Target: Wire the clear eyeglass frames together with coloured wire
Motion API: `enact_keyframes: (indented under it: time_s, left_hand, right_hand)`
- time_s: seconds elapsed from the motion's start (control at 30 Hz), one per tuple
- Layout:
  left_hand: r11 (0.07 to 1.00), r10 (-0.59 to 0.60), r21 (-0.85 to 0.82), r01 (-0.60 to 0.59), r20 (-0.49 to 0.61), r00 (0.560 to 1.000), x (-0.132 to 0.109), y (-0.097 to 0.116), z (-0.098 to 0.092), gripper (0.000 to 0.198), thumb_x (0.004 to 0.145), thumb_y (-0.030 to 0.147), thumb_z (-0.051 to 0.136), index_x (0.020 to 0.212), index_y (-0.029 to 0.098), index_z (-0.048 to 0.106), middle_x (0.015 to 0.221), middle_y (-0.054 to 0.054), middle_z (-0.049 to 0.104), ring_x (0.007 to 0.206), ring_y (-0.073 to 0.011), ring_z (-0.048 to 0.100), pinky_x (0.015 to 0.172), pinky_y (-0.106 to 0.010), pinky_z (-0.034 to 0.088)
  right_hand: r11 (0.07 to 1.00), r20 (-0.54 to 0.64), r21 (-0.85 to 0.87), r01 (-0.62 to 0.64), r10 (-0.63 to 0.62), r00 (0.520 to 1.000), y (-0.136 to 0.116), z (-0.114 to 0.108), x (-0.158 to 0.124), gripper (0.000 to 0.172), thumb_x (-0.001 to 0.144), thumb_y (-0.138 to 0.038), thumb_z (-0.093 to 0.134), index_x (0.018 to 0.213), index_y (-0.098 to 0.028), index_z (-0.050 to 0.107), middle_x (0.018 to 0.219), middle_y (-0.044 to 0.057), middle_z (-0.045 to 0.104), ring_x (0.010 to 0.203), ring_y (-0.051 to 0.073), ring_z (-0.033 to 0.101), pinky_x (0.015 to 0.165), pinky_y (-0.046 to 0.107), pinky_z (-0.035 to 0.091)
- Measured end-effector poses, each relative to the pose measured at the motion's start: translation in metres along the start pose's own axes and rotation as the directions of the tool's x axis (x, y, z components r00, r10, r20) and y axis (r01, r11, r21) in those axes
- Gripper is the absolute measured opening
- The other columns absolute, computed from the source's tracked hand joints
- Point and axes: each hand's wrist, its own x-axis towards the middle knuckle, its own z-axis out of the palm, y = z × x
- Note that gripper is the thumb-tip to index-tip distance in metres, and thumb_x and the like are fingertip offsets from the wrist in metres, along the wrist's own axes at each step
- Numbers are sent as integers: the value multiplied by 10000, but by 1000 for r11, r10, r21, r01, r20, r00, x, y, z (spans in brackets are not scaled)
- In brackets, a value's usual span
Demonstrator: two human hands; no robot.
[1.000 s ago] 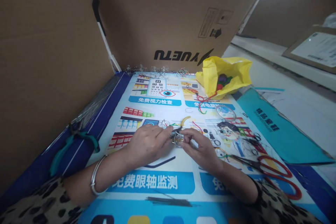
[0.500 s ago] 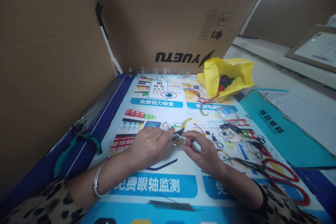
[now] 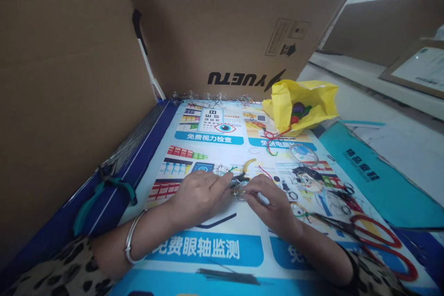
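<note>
My left hand (image 3: 201, 196), with a silver bangle on its wrist, is closed, fingertips pressed on a small ring-shaped piece of bent wire (image 3: 238, 191). From the other side my right hand (image 3: 268, 201) pinches the same piece between thumb and forefinger. Fingers cover part of it, so its full shape is hidden. Just behind the fingertips lie pliers with a yellow handle (image 3: 249, 165), their other parts partly covered. Next to them is a small wire figure (image 3: 221, 169) with a bit of green thread. A short red thread (image 3: 265, 172) lies beyond my right hand.
Teal-handled pliers (image 3: 104, 194) lie at left beside a bundle of wires (image 3: 138, 138). Red-handled scissors (image 3: 378, 231) and a wire coil (image 3: 304, 153) are at right. A yellow bag (image 3: 312, 106) holds coloured yarn. Straight wires (image 3: 229, 276) lie in front; cardboard (image 3: 215, 18) stands behind.
My right hand has tilted and its fingers have drawn closer together over the wire piece. My left hand keeps its hold. The whole view has shifted slightly.
</note>
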Motion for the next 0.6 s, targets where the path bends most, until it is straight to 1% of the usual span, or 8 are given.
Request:
enact_keyframes:
  time_s: [0.13, 0.37, 0.6]
  left_hand:
    - [1000, 9, -1, -9, -19, 1000, 0, 1, 0, 316, 825, 254, 515, 1110, 120, 500, 672, -16, 625, 590, -146, 577, 532, -280, 457]
    - [1000, 22, -3, -22, -1, 1000, -1, 2, 1, 327, 825, 221, 510, 1134, 116, 483, 637, -6, 605, 579, -128, 561, 545, -262, 453]
    - [1000, 21, 16, -21, 0, 1000, 0, 3, -1, 314, 822, 211, 514, 1120, 115, 488, 627, -1, 595, 566, -137, 554, 521, -273, 444]
  right_hand:
    - [1000, 17, -3, 5, -5, 1000, 1, 0, -1, 140, 796, -80, 560, 827, -206, 613, 735, 26, 554, 713, 140, 545, 629, 263, 465]
    - [1000, 33, -2, 13, -13, 999, 3, -1, -3, 181, 808, -82, 523, 858, -214, 637, 752, 26, 540, 710, 139, 540, 620, 262, 467]
    - [1000, 71, -20, 11, -10, 997, 4, -2, -5, 211, 811, -79, 509, 890, -230, 633, 773, 30, 531, 726, 147, 538, 627, 275, 469]
